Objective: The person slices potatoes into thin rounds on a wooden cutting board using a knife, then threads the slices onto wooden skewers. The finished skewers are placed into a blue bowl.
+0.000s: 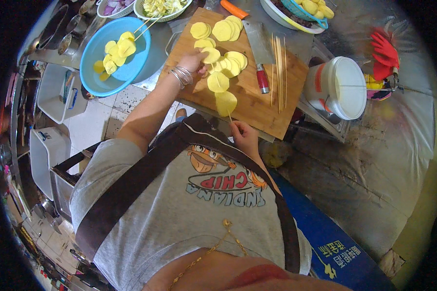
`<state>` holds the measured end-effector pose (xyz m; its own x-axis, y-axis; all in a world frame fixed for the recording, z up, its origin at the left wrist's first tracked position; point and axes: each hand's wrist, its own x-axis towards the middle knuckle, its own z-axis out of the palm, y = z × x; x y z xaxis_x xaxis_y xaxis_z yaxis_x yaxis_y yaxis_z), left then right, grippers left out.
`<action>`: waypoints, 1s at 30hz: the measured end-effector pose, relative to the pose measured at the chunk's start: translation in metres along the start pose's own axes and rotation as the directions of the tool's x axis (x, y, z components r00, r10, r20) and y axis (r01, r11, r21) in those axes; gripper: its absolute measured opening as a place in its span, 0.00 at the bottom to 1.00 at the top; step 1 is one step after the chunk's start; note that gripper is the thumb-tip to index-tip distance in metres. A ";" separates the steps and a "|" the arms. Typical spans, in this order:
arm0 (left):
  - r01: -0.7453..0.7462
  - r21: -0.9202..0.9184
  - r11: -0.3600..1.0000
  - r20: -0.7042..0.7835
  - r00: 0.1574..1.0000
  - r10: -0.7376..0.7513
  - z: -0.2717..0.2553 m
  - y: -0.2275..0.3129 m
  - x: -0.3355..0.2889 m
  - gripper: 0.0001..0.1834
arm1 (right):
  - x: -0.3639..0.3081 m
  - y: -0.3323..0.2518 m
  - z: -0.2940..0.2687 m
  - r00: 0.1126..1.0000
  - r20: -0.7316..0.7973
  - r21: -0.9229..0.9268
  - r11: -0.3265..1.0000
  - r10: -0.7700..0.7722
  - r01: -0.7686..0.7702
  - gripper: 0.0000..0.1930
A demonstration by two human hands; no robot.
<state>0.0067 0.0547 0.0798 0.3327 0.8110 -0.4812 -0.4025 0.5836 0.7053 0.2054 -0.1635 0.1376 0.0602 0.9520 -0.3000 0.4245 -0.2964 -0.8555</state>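
My left hand (193, 63), with bracelets at its wrist, pinches a yellow potato slice (211, 56) over the wooden cutting board (257, 104). Low by the board's near edge, my right hand (244, 137) is closed on the end of a thin wooden skewer (230, 116). Two round slices sit along that skewer, the nearer slice (226, 103) close to my right fingers. Beyond them lie a fanned row of potato slices (236, 60) and stacked slices (226, 30). A cleaver (259, 43) with a red handle and a bundle of bare skewers (279, 77) rest to the right.
A blue basin (88, 63) at left holds skewered slices. A white bucket (316, 87) stands right of the board, with red gloves (384, 53) past it. Along the back are bowls of chopped vegetables (161, 8), a carrot (234, 8) and a bowl with peeled potatoes (311, 7).
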 end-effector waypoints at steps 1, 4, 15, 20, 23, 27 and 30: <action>-0.041 0.000 0.999 -0.051 0.998 0.041 0.002 -0.003 0.001 0.09 | -0.001 -0.003 0.001 1.000 -0.010 -0.025 1.000 -0.011 0.011 0.11; -0.152 0.041 0.987 -0.134 0.979 0.157 0.007 -0.006 0.002 0.11 | -0.002 -0.010 -0.001 1.000 0.021 -0.070 0.997 -0.011 0.013 0.11; 0.025 -0.036 0.999 -0.138 0.990 -0.030 0.015 -0.014 0.009 0.11 | -0.001 -0.011 0.010 0.932 -0.105 -0.374 0.882 -0.348 0.287 0.07; -0.290 0.324 0.900 -0.281 0.879 0.385 0.024 -0.017 -0.004 0.13 | -0.001 -0.012 0.013 0.984 -0.102 -0.256 0.960 -0.144 0.114 0.08; -0.417 0.411 0.811 -0.191 0.830 0.524 0.026 -0.017 -0.010 0.14 | 0.001 -0.013 0.013 0.997 -0.043 -0.078 0.995 -0.066 0.062 0.09; -0.437 0.552 0.710 -0.113 0.805 0.583 0.020 -0.012 -0.015 0.13 | 0.007 -0.011 0.011 0.999 -0.036 -0.074 0.997 -0.037 0.034 0.10; -0.446 0.583 0.679 -0.061 0.810 0.584 0.014 -0.006 -0.016 0.12 | 0.013 -0.011 0.009 0.995 -0.050 -0.201 0.976 -0.090 0.078 0.10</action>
<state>0.0154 0.0372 0.0902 -0.0178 0.9998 -0.0097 0.0756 0.0110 0.9971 0.1936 -0.1490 0.1393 0.0673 0.9774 -0.2006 0.6010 -0.2002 -0.7738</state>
